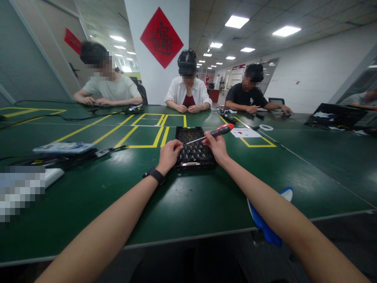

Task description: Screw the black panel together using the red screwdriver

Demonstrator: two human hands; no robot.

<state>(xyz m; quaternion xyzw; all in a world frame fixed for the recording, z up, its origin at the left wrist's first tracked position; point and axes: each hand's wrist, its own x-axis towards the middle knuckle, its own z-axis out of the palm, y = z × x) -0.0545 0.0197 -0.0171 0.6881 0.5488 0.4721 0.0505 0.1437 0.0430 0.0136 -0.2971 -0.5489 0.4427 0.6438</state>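
Head view: screwdriver (224, 129), red-and-black, held slantwise above the tray (203, 166). Right hand (218, 147): grip closed near the handle's base, seemingly for control. Left hand (170, 153): grip pinching the tip, seemingly to steady it (any small part there: cannot tell). Tray: black, flat on the counter (182, 208), presumably for easy reach. Sign (161, 37): red diamond, dark Chinese characters. Paper (246, 133): marks unreadable. Screwdriver brand: none legible.
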